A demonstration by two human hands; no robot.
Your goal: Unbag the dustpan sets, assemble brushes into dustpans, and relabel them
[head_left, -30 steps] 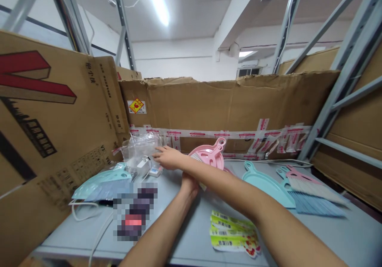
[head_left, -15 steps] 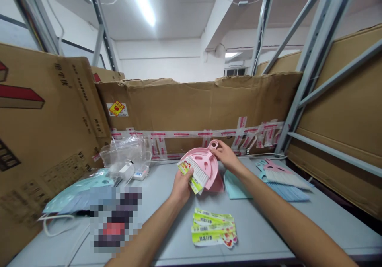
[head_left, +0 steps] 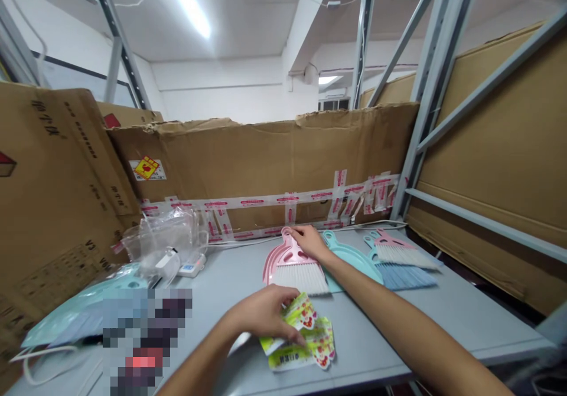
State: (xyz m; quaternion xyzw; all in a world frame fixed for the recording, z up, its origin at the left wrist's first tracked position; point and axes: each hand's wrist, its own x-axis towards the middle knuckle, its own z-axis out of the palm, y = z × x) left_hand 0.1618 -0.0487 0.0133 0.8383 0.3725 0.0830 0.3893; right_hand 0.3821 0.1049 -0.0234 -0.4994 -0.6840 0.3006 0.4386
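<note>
A pink dustpan (head_left: 268, 266) lies on the shelf with a pink brush (head_left: 301, 275) nested on it, white bristles toward me. My right hand (head_left: 309, 241) is closed on their handle end. Closer to me, my left hand (head_left: 270, 313) curls its thumb and fingers around a green-and-yellow printed label card (head_left: 305, 311). Other label cards (head_left: 325, 343) lie fanned out flat beneath it. Part of the held card is hidden by my fingers. Right of the pink set is a teal dustpan (head_left: 354, 254), partly covered by my right forearm.
More brushes, one pink (head_left: 398, 245) and one blue-bristled (head_left: 403, 277), lie at the right. Clear plastic bags (head_left: 168, 234) and a white device (head_left: 192, 266) are at the back left. A bagged teal dustpan (head_left: 84, 304) sits at the left. Cardboard (head_left: 266, 160) walls the back.
The pink set went from being held up to lying on the shelf, bristles toward me. My left hand moved from its bristles down to the label cards. The view swung right.
</note>
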